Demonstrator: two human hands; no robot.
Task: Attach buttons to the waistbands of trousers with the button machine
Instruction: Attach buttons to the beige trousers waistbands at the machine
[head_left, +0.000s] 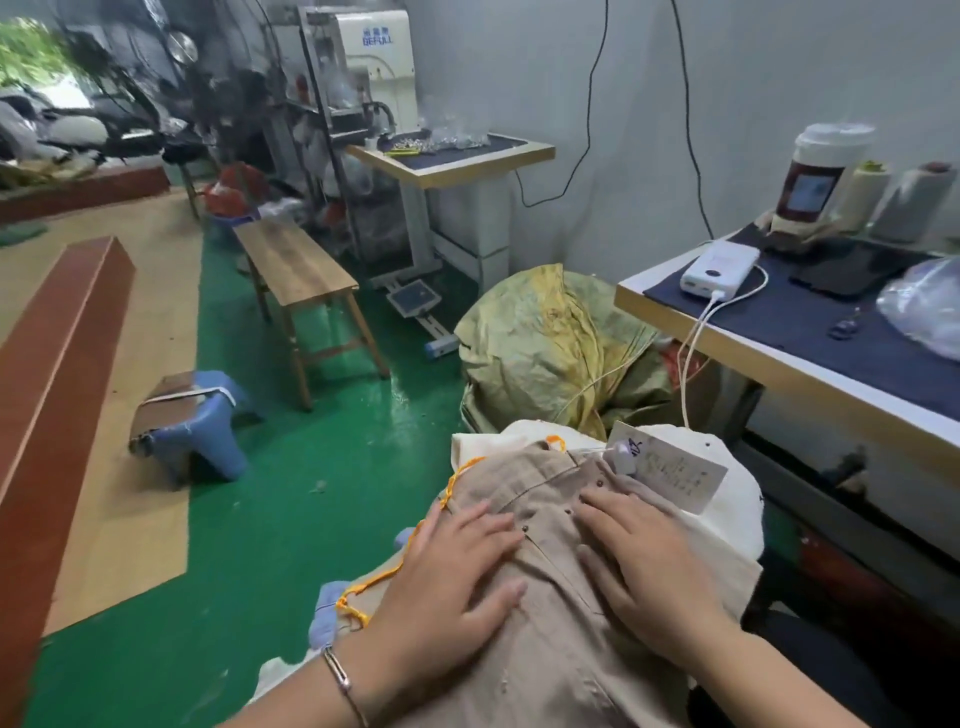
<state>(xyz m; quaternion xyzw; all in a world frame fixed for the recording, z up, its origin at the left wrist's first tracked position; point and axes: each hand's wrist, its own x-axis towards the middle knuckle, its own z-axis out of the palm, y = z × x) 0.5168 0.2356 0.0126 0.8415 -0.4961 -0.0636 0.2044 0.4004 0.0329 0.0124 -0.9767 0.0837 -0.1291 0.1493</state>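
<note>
Beige trousers (545, 519) lie on top of a stack of cream garments (737, 525) at the lower middle. Small dark buttons (524, 528) show along the waistband between my hands. My left hand (457, 577) lies flat on the trousers' left side, fingers straight. My right hand (639, 556) lies flat on the right side, fingertips near the buttons. A paper tag (675, 470) sits on the stack just beyond the trousers. An orange cord (452, 483) runs along the stack's left edge. A white button machine (382, 67) stands on a far table at the back.
A work table (779, 358) with a dark mat stands at right, holding a power bank (719, 270), a phone, a cup and thread cones. A yellow-green sack (540, 332) lies ahead. A wooden bench (301, 270) and a blue stool (208, 421) stand on the green floor at left.
</note>
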